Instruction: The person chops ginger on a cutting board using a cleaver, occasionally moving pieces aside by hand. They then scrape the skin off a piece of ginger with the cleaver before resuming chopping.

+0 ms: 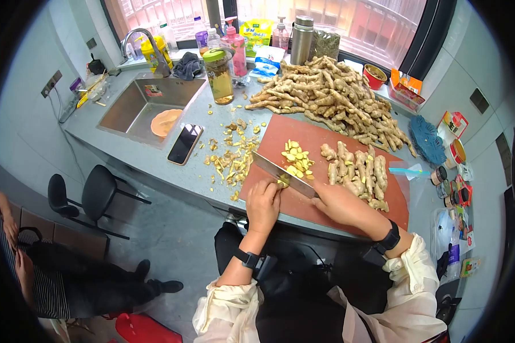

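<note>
My right hand (333, 201) is closed round the handle of a kitchen knife (277, 170), whose broad blade slants up and left over a red-brown cutting board (274, 137). Beside the blade, the fingers of my left hand (263, 200) press a piece of ginger (282, 182) onto the board, partly hidden by hand and blade. Just beyond the knife lies a small heap of sliced ginger (296, 159). Whole ginger roots (357, 171) are lined up on the board's right half. Peelings and scraps (234, 160) are scattered left of the board.
Behind the board rises a large pile of ginger roots (332, 94). A phone (185, 144) and a tea bottle (218, 77) stand or lie left, near the sink (137, 106). Jars (439, 175) and packets line the right wall. Someone else sits at lower left (51, 274).
</note>
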`<action>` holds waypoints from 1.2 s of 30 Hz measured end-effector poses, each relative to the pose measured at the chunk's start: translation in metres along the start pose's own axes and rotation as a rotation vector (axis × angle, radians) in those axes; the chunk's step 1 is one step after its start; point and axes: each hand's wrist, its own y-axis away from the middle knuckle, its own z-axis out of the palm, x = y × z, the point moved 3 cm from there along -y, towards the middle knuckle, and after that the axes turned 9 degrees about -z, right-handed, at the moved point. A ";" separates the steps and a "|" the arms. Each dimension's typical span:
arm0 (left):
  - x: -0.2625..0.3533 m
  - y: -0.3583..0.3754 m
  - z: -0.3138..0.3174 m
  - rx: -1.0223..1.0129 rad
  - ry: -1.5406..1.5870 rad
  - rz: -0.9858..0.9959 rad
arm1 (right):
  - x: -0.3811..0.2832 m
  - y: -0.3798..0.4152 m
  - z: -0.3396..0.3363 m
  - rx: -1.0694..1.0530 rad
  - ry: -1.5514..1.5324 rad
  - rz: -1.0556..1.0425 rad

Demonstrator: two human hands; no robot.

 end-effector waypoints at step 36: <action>0.000 -0.001 0.000 0.022 0.035 -0.020 | -0.017 -0.021 -0.001 -0.018 0.039 0.011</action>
